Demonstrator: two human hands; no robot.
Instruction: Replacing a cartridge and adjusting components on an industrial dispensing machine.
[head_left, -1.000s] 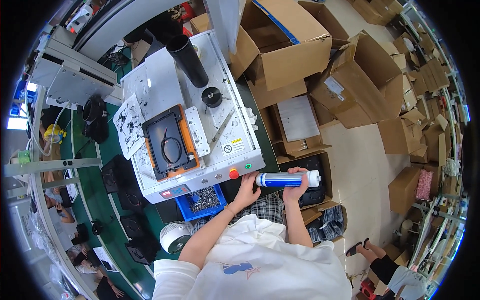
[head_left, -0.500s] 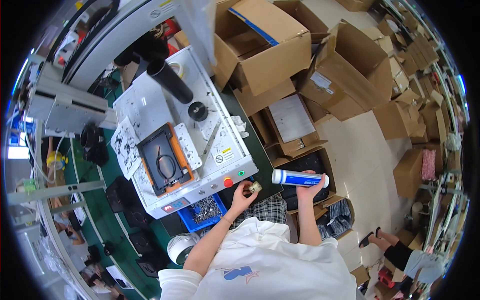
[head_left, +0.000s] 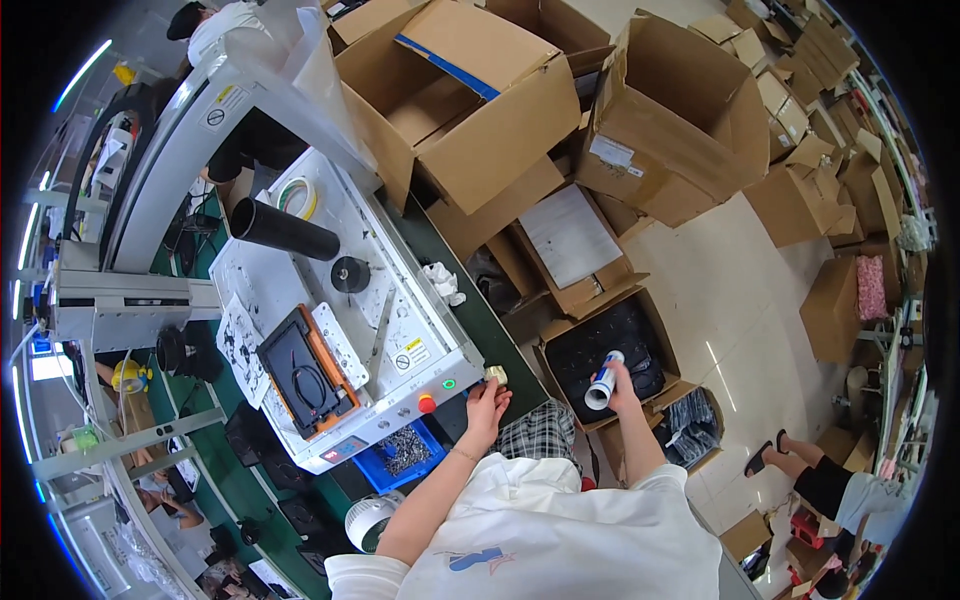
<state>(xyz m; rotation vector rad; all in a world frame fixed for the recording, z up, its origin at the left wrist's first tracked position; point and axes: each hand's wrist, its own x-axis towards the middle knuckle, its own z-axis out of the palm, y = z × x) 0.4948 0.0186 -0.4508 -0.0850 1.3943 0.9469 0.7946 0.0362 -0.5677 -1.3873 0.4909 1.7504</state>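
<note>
The blue-white tube [head_left: 604, 382] is tilting steeper than before, open-ended, right of centre, your right hand [head_left: 624, 388] wrapping it; your left hand [head_left: 484, 412] is pinching a pale piece [head_left: 496, 375], already apart.

Turned the blue-and-white tube [head_left: 604, 382] in the right hand [head_left: 623, 388] from crosswise to open end bodyward, over the black-lined carton [head_left: 656, 328]; drew the left hand [head_left: 487, 408] off it, bringing a small pale piece [head_left: 496, 375] left of the carton.

Pale shiny floor [head_left: 700, 285], green tabletop [head_left: 506, 345], tube light [head_left: 82, 76]
</note>
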